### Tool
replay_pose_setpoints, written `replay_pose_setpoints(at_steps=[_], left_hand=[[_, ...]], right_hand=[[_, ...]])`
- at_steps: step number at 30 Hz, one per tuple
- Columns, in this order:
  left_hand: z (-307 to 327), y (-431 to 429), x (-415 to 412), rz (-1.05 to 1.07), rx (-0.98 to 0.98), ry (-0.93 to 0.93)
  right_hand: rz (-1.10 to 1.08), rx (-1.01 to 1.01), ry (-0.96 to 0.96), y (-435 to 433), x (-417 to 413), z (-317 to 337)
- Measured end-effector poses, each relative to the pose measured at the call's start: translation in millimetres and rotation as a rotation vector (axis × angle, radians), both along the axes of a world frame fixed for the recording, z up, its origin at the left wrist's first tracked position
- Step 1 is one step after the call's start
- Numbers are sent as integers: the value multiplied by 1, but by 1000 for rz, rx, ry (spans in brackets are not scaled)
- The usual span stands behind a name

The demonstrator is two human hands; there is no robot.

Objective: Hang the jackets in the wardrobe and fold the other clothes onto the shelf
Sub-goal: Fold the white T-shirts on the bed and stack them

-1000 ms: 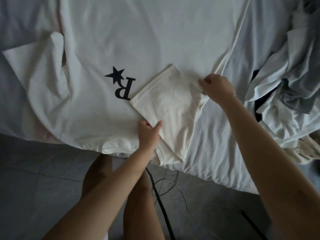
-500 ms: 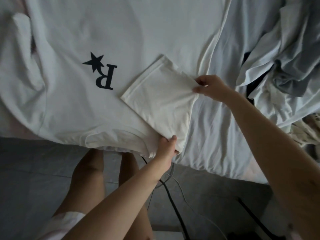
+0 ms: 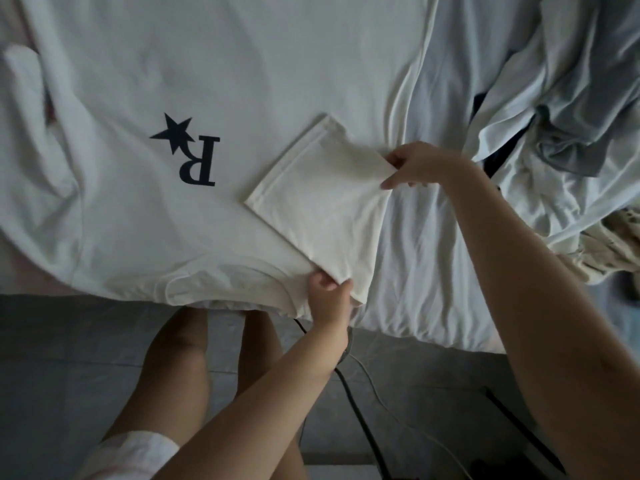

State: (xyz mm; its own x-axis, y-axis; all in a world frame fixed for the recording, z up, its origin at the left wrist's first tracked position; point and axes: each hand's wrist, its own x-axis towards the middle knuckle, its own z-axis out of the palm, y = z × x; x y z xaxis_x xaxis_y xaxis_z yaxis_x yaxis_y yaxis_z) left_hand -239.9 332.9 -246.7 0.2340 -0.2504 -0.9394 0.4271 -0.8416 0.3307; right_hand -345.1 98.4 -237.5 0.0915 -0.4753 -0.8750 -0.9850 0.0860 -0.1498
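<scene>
White T-shirt [image 3: 242,64] runs past the top and left edges, so its lower part is cut off. Clothes pile [image 3: 571,98] is cut by the right edge, garments not separable; a dark garment [image 3: 498,157] lies mostly buried in it. Left hand [image 3: 329,299]: fingers beneath the folded sleeve [image 3: 322,202] are hidden. Black cable [image 3: 360,420] leaves the bottom edge.

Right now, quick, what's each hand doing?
Left hand: closed, pinching the near edge of the T-shirt sleeve.
Right hand: closed, pinching the sleeve's far right corner.
</scene>
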Motion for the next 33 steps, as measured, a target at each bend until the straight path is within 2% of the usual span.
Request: replay_pose_setpoints(at_steps=[2, 4, 6, 8, 12, 15, 17, 19, 22, 23, 25, 27, 30, 33], left_hand=[[1, -7, 27, 32, -9, -102], [-2, -20, 65, 27, -95, -221], [-1, -38, 100, 33, -202, -275], [1, -55, 123, 46, -284, -248], [3, -68, 130, 4, -322, -258], [1, -69, 128, 17, -352, -354], [0, -69, 129, 12, -386, -402], [-4, -69, 130, -22, -444, -468], [-8, -61, 124, -92, -498, -567], [-9, -57, 122, -114, -493, -616], [-16, -52, 122, -277, -515, -866], [-21, -52, 121, -654, -689, -1036], [-33, -77, 118, -1269, -1013, -1018], [-55, -120, 119, -1673, -1095, -1068]], right_hand=[[224, 34, 116, -11, 24, 10], [227, -96, 65, -18, 47, 10], [125, -185, -45, -19, 69, 6], [20, -213, -147, -21, 84, -4], [-445, -245, -365, -12, 86, -22], [-638, -288, -506, 0, 80, -25], [-667, -456, -511, 10, 84, -26], [-702, -710, -444, 26, 93, -31], [-474, -1008, -218, 62, 109, -40], [-404, -1076, -194, 73, 113, -42], [-335, -1118, -218, 93, 119, -45], [-254, -1092, -243, 114, 118, -49], [-42, -995, -173, 132, 98, -54], [79, -891, 7, 126, 53, -63]])
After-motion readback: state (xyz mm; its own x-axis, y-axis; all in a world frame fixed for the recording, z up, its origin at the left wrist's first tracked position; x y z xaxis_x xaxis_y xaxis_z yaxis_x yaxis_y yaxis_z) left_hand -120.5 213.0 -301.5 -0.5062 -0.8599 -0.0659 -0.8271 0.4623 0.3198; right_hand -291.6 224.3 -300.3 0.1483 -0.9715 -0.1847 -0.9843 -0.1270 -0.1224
